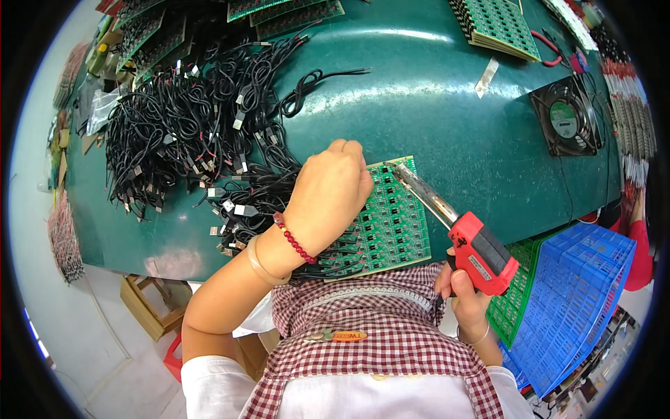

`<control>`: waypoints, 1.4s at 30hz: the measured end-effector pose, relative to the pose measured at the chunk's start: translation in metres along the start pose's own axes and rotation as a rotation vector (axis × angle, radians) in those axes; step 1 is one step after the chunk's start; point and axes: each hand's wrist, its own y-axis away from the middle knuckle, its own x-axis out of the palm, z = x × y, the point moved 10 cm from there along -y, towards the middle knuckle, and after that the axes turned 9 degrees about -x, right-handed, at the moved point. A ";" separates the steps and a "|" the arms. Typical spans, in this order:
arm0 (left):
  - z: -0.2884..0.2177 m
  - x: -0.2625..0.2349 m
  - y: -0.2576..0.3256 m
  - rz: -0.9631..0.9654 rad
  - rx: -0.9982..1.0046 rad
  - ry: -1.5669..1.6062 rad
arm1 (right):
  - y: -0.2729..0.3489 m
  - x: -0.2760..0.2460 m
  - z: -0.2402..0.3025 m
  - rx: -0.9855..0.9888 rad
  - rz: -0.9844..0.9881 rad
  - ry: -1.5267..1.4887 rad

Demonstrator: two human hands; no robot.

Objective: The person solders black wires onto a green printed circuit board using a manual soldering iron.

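A green circuit board panel (399, 227) with rows of small black parts lies at the table's near edge, in front of my body. My left hand (331, 190) is closed, fingers pinched together over the panel's far left part. What it pinches is hidden behind the fingers. My right hand (466, 302) grips a red and black soldering gun (481, 257) from below. Its metal barrel points up and left, with the tip at the panel's far edge, just right of my left fingers. Black cables (338, 265) lie across the panel's near left side, under my left wrist.
A big heap of black USB cables (188, 133) covers the table's left side. Stacked circuit boards (499, 31) sit at the far right, more at the far left. A black fan (565, 117) stands on the right. Blue (579, 279) and green (518, 290) plastic baskets are right of me.
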 end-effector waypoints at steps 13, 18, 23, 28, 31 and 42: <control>-0.014 -0.005 0.007 -0.083 0.013 -0.208 | 0.006 0.002 -0.002 -0.002 0.029 0.012; -0.021 -0.003 0.010 -0.114 0.093 -0.279 | 0.010 0.001 -0.003 -0.005 0.024 0.023; -0.025 -0.004 0.006 -0.105 0.154 -0.243 | 0.014 0.002 -0.012 0.027 0.023 0.016; -0.023 -0.003 0.006 -0.113 0.143 -0.216 | 0.014 0.003 -0.010 -0.014 0.028 0.034; -0.023 -0.003 0.006 -0.110 0.140 -0.212 | 0.015 0.006 -0.021 0.040 0.097 0.057; -0.023 -0.001 0.003 -0.093 0.132 -0.217 | 0.014 -0.004 -0.011 0.019 -0.021 -0.030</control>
